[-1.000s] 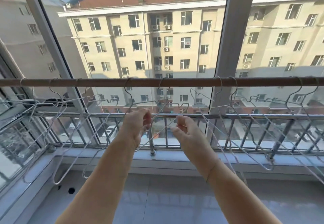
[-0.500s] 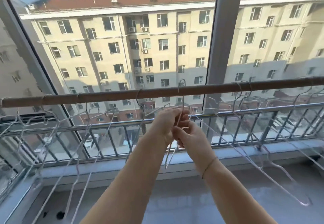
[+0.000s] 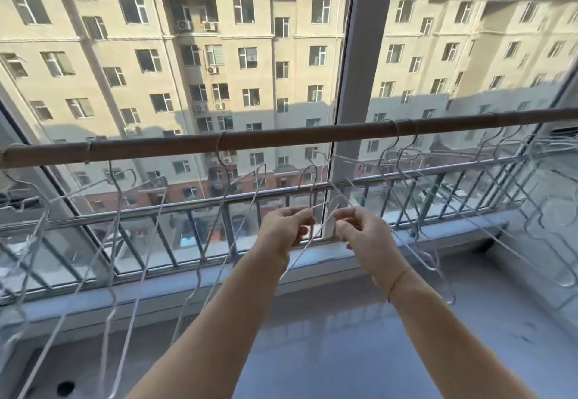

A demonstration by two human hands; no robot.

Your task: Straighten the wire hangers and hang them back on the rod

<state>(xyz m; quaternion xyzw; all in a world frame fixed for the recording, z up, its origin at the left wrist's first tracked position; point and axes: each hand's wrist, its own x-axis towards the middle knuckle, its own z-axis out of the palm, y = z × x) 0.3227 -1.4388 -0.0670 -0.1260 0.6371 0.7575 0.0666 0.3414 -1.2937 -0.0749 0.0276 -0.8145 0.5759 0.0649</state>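
Through the window we see a beige apartment block; a metal railing runs above the grey sill.

No readable text, labels, brands or numbers anywhere in view.

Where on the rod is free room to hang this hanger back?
The rod is bare between the single hook left of centre and the hook pair right of the window post. Further right, hangers crowd; the left end holds several too.
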